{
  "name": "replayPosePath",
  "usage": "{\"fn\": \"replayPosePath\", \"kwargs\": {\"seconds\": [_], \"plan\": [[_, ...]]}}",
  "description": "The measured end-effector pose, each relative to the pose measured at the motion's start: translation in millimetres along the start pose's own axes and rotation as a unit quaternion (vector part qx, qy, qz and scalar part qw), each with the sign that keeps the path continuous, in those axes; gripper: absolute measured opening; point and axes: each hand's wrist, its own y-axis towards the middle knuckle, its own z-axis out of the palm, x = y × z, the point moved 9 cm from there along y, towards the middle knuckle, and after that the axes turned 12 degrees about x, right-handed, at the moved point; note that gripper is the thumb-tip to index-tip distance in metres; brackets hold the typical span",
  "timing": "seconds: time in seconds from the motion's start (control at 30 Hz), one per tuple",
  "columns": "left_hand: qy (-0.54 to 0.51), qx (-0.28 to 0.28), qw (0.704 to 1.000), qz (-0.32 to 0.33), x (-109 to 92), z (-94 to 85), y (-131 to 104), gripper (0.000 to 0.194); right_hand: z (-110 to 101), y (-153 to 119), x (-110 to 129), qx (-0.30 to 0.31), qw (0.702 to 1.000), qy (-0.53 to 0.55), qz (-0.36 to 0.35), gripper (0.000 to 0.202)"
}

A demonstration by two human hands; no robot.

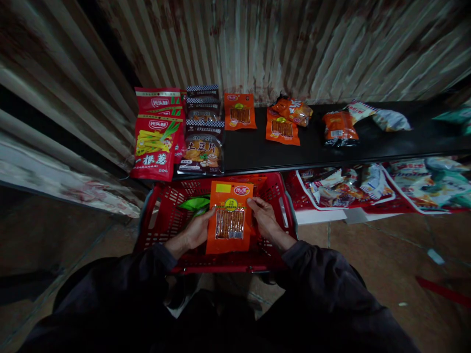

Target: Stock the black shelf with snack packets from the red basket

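An orange snack bag [230, 218] with a clear window is held upright between both hands, over a red basket [162, 211]. My left hand [197, 229] grips its left edge, and my right hand [266, 219] pinches its right edge near the top. Part of another orange bag shows behind it. Inside the basket a green package [196, 203] lies near my left hand. On the black shelf [250, 152] just beyond are red bags [156, 147], dark bags [201, 147] and a flat orange bag [240, 112].
Farther right on the shelf lie more orange bags [282, 128], an orange-black package [340, 128] and white packages [392, 120]. Below them stand red baskets filled with snack packages [338, 186]. A corrugated wall [243, 49] rises behind the shelf.
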Motion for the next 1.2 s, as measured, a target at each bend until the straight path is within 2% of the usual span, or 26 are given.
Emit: {"fn": "replayPosePath", "kwargs": {"seconds": [0.3,0.47,0.67,0.87,1.07,1.2], "plan": [[0.061,-0.038,0.997,-0.004,0.3,-8.1,0.4,0.029,-7.3,2.7,2.0,0.003,1.000,-0.022,0.019,0.040],[0.049,-0.049,0.998,-0.002,1.5,-15.4,2.1,0.033,-3.7,-1.4,-10.8,0.076,0.993,-0.036,0.084,0.038],[0.006,-0.035,0.999,0.022,-3.7,-18.7,5.5,0.036,-1.9,-14.0,-27.4,0.149,0.973,-0.077,0.156,0.034],[0.007,-0.056,0.998,0.035,-7.8,-21.7,5.3,0.044,1.1,-15.2,-30.1,0.162,0.975,-0.074,0.134,0.025],[0.057,-0.017,0.998,0.022,-6.8,-9.3,2.4,0.067,-2.1,-13.3,-30.0,0.147,0.978,-0.091,0.114,0.022],[0.082,-0.003,0.997,0.008,-3.1,-5.8,-0.3,0.066,2.2,-15.2,-28.9,0.160,0.978,-0.084,0.106,0.020]]}}
